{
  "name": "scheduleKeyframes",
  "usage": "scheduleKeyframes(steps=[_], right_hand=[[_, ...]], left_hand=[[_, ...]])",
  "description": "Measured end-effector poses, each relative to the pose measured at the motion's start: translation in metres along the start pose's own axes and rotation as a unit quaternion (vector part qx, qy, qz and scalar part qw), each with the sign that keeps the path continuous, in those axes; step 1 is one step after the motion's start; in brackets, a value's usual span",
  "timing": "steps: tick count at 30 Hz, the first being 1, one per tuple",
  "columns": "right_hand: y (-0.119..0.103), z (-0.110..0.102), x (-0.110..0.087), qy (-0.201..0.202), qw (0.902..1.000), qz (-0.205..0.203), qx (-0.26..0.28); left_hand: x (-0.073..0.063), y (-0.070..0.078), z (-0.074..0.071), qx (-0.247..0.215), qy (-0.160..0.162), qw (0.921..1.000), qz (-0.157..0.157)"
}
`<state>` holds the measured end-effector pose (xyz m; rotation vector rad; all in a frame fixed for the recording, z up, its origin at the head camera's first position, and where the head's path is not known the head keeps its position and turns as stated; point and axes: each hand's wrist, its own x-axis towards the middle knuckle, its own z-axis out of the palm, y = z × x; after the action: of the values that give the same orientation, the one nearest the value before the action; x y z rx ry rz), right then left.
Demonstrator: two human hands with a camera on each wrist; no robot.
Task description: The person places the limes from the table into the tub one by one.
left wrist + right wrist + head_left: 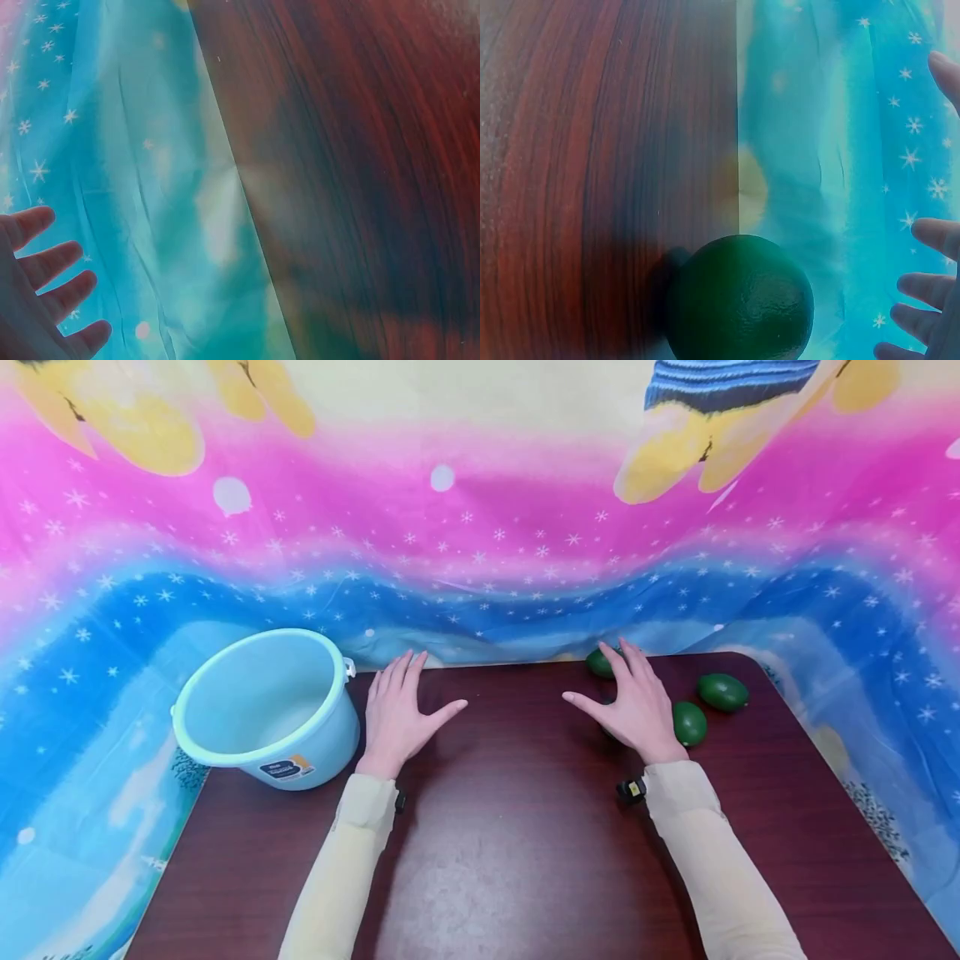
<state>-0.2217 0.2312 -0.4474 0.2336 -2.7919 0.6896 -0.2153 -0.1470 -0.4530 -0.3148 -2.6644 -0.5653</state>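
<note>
My left hand (399, 714) hovers over the table beside the light blue bucket (300, 768), fingers spread and thumb pointing right, holding nothing. The bucket stands upright at the left, its inside bare. My right hand (637, 706) is held over the limes with fingers spread, gripping nothing. One green lime (598, 663) lies near the back edge, partly behind its fingers. Another lime (690, 724) sits just right of that hand, and a third lime (722, 692) lies farther right. Under the right thumb a dark green patch is mostly hidden. The right wrist view shows one lime (742, 300) up close.
The dark brown wooden table (495, 860) ends at a back edge just beyond the hands. A patterned blue and pink cloth (480, 543) hangs behind it and along both sides. The bucket's handle joint (349, 667) juts out near the left hand.
</note>
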Motion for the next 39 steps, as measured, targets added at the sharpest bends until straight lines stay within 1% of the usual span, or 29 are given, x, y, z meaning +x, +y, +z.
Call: scheduleKeyframes(steps=[7,14,19,22,28,30,33,37,39], right_hand=[[0.002,0.001,-0.005,0.0,0.9999,0.004,0.009],[0.007,0.003,-0.01,0.0,0.9998,0.018,0.012],[0.01,0.004,-0.013,0.002,0.9997,0.018,0.018],[0.011,0.003,-0.015,0.003,0.9996,0.018,0.022],[0.012,0.005,-0.019,0.0,0.9994,0.023,0.027],[0.013,0.006,-0.021,0.0,0.9993,0.023,0.028],[0.014,0.006,-0.023,-0.001,0.9993,0.025,0.028],[0.015,0.006,-0.027,0.002,0.9992,0.028,0.027],[0.017,0.007,-0.029,0.002,0.9992,0.03,0.027]], left_hand=[[-0.007,0.001,-0.001,-0.008,0.03,0.9995,0.009],[-0.013,0.007,-0.004,-0.052,0.066,0.9964,0.011],[-0.018,0.012,-0.007,-0.066,0.078,0.9947,0.012],[-0.021,0.014,-0.01,-0.071,0.089,0.9933,0.019],[-0.026,0.017,-0.017,-0.086,0.123,0.9877,0.043],[-0.029,0.018,-0.019,-0.09,0.136,0.9853,0.051],[-0.032,0.019,-0.023,-0.101,0.165,0.9791,0.063],[-0.035,0.022,-0.028,-0.121,0.213,0.9664,0.078],[-0.036,0.024,-0.033,-0.126,0.231,0.961,0.086]])
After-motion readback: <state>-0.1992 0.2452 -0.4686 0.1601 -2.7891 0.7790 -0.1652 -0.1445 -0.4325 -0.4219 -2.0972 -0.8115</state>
